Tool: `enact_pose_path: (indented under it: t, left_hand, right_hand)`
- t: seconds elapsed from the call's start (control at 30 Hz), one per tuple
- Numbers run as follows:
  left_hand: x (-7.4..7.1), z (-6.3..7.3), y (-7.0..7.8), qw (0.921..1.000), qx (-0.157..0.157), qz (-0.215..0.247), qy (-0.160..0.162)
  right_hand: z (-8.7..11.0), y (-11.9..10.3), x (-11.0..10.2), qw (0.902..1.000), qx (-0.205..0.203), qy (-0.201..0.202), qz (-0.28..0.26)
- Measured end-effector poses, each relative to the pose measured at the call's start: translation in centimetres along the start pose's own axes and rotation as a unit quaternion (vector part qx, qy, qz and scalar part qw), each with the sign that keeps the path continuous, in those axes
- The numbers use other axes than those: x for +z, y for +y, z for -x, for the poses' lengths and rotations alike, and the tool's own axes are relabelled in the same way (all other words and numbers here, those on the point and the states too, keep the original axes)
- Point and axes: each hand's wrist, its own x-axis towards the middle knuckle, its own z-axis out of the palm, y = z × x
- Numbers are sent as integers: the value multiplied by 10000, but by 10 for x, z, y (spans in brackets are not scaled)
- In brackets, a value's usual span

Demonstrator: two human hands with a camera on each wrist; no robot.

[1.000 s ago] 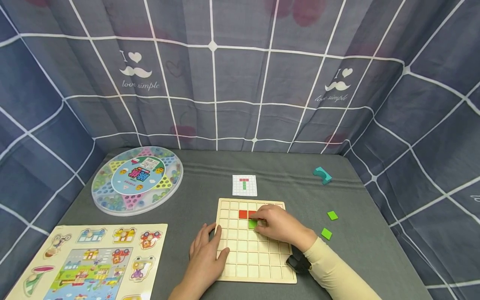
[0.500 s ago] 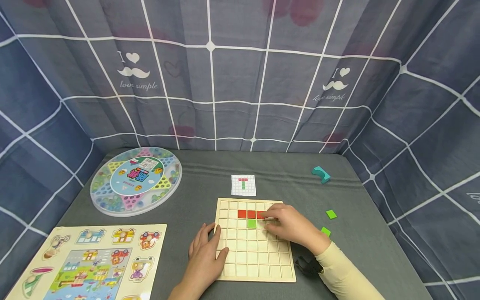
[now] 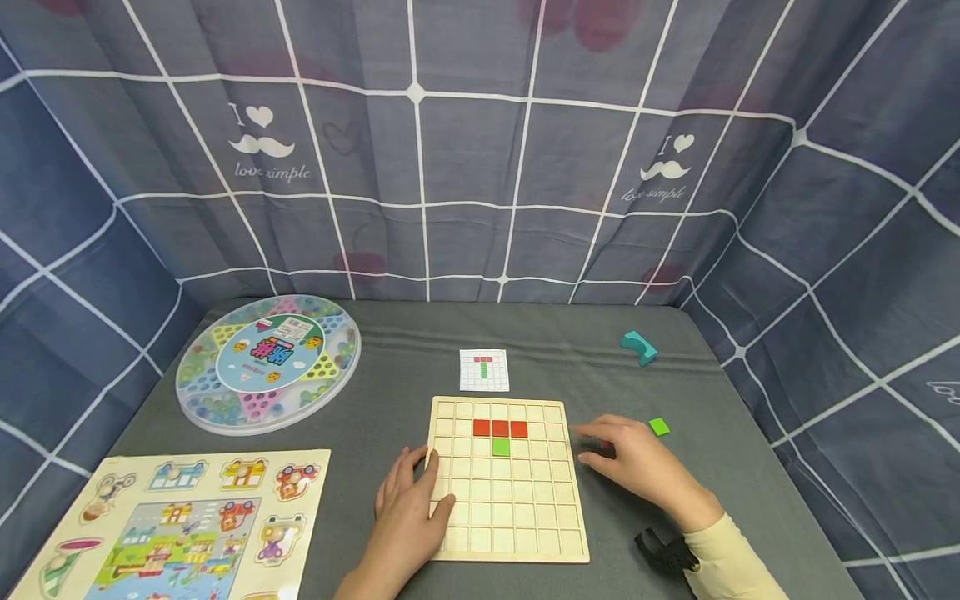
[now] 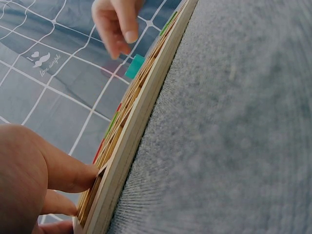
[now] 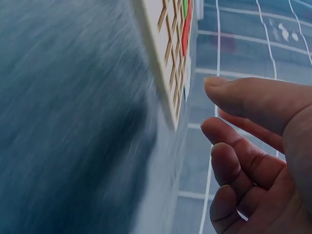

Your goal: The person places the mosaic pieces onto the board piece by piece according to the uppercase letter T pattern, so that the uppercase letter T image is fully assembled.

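A pale wooden grid board (image 3: pixel 510 508) lies on the grey cloth, carrying a row of three red square tiles (image 3: pixel 500 428) and a green tile (image 3: pixel 501 447) under the middle one. My left hand (image 3: pixel 408 512) rests against the board's left side; the left wrist view has its fingertips (image 4: pixel 87 178) on the raised edge. Off the board's right edge, my right hand (image 3: pixel 637 462) hovers with bent fingers, and the right wrist view shows nothing between thumb and fingers. Just past it lies a loose green tile (image 3: pixel 658 427). A pattern card (image 3: pixel 483 370) with a red and green T sits behind the board.
A round Chinese checkers set (image 3: pixel 341 333) lies at the back left. In front of it is a vehicle peg puzzle (image 3: pixel 303 517). A teal arch-shaped block (image 3: pixel 639 347) sits at the back right. Checked curtains (image 3: pixel 465 233) hang behind the table.
My right hand has moved away from the third red tile, off the board to the right, and now covers the place of the nearer loose green tile. The left hand has stayed put.
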Motion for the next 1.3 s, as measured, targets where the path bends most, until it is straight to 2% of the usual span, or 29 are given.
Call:
enact_pose_path:
  t: [0.43, 0.6, 0.8, 1.03, 1.3]
  left_hand:
    - [0, 1, 0, 10000, 8, 7, 0]
    - [0, 1, 0, 10000, 23, 8, 15]
    - [0, 1, 0, 10000, 14, 9, 16]
    - [-1, 0, 1, 10000, 9, 30, 0]
    - [0, 0, 1, 10000, -31, 51, -29]
  right_hand:
    - [48, 32, -13, 9980, 288, 507, 259]
    - [60, 37, -18, 9957, 562, 607, 411]
    - [68, 43, -22, 9930, 961, 499, 476]
    - [71, 49, -20, 9915, 987, 650, 545]
    - [72, 53, -17, 9913, 1138, 464, 473]
